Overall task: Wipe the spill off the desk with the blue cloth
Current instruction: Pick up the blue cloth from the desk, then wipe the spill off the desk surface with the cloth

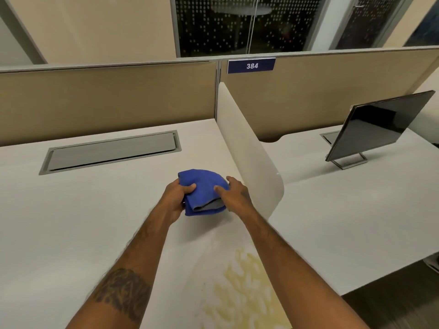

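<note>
Hands folding one blue cloth (204, 186) at frame centre, above a pale desk (71, 222).

Left hand (174, 198) is gripping the cloth's left edge; right hand (235, 193) is resting spread on it. One yellowish spill (244, 288) is sitting lower centre, one dark monitor (377, 124) at right, tan partitions (107, 98) behind.

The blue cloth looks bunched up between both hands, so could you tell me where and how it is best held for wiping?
Flatten the blue cloth and press down from above on its broad top with the right hand, which already rests there. The loose folded edge faces the person, towards the yellow spill, so a palm on top probably keeps the layers together better than the left hand pinching its side.
</note>
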`<state>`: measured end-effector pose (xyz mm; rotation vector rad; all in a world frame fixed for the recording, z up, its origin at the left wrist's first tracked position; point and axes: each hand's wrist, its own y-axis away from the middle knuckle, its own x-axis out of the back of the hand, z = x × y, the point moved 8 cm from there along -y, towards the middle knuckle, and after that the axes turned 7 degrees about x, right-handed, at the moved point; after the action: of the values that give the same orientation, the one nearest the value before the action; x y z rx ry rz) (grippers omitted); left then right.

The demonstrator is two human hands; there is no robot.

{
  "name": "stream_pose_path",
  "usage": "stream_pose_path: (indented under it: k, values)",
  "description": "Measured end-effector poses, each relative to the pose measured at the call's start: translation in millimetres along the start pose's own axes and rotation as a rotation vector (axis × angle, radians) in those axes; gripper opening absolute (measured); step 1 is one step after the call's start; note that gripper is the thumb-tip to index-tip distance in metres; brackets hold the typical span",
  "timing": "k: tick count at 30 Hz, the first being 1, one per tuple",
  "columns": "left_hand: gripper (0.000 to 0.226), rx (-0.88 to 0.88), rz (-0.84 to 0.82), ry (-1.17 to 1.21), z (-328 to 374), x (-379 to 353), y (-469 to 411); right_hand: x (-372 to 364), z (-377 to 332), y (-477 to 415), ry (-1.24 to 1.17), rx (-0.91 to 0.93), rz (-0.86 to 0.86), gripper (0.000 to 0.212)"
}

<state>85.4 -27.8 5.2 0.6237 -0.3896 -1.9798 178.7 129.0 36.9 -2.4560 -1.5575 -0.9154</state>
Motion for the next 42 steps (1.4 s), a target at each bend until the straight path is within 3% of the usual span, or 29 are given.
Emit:
stream_pose_path:
  k: [5, 9, 12, 16, 18, 21, 26, 30, 33, 36, 39, 42]
  values:
    - [0.033, -0.093, 0.066, -0.125, -11.6, -27.0, 53.6, 14.6, -1.5, 41.5, 0.005, -0.007, -0.037, 0.067]
    - [0.016, -0.209, 0.104, -0.446, -17.3, -69.8, 97.7, 13.6, 15.4, 74.5, -0.384, -0.204, -0.106, 0.080]
    - [0.014, -0.337, 0.042, -0.682, -27.6, -111.9, 126.1, 27.4, 27.1, 97.7, -0.650, -0.176, -0.137, 0.043]
    - [0.015, -0.495, 0.021, -0.942, -47.9, -152.0, 149.4, 53.1, 48.2, 114.6, -0.770, -0.227, -0.114, 0.012]
    - [0.027, -0.500, -0.086, -0.947, -60.9, -167.7, 159.3, 71.2, 61.5, 118.3, -0.772, -0.242, -0.039, 0.009]
    - [0.061, -0.467, -0.131, -0.787, -70.8, -166.1, 163.1, 101.8, 86.5, 122.7, -0.658, -0.266, 0.089, 0.028]
    - [0.052, -0.422, 0.142, -0.726, -73.1, -83.5, 151.3, 130.2, 124.2, 119.4, -0.268, -0.288, 0.125, 0.029]
    - [0.047, -0.399, 0.431, -0.886, -89.1, 5.1, 140.1, 113.6, 132.3, 120.7, -0.046, -0.212, 0.134, 0.029]
    - [0.054, -0.340, 0.545, -1.021, -107.3, 51.0, 139.5, 76.1, 134.1, 117.6, 0.018, -0.146, 0.155, 0.034]
    - [0.064, -0.322, 0.580, -1.174, -126.2, 76.8, 141.7, 30.8, 129.4, 114.2, 0.022, -0.069, 0.153, 0.041]
    - [0.080, -0.299, 0.565, -1.319, -145.3, 92.5, 142.2, -8.4, 121.2, 108.8, 0.338, 0.076, 0.115, 0.050]
    - [0.088, -0.261, 0.544, -1.393, -163.5, 99.7, 140.0, -30.1, 125.4, 102.7, 0.471, 0.088, 0.062, 0.052]
